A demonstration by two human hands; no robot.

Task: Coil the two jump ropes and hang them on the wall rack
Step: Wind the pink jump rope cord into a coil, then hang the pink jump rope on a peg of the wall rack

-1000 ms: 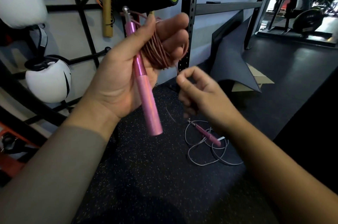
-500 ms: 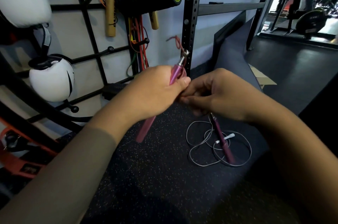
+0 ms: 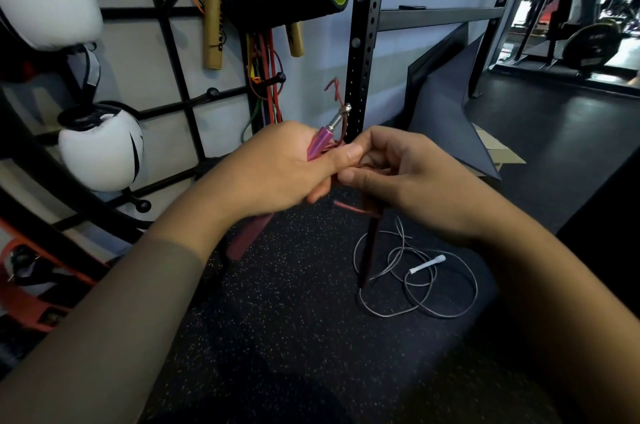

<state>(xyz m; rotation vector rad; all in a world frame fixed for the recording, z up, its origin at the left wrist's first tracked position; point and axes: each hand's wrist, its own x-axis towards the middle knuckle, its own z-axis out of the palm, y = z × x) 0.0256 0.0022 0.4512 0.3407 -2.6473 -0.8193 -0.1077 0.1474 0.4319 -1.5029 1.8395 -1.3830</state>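
Right hand (image 3: 408, 178), apart a second ago, now meets left hand (image 3: 277, 171); both grip pink rope (image 3: 322, 143), securing coil. Grey rope (image 3: 415, 278) uncoiled on floor.

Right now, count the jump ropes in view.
2: a pink rope held between the left hand and right hand; a grey rope loose on the floor.

Dim indoor light; daylight glare top right; wide-angle edge distortion; slight blur.

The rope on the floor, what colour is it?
The rope on the floor is silvery grey, with a white end piece; the head view shows it.
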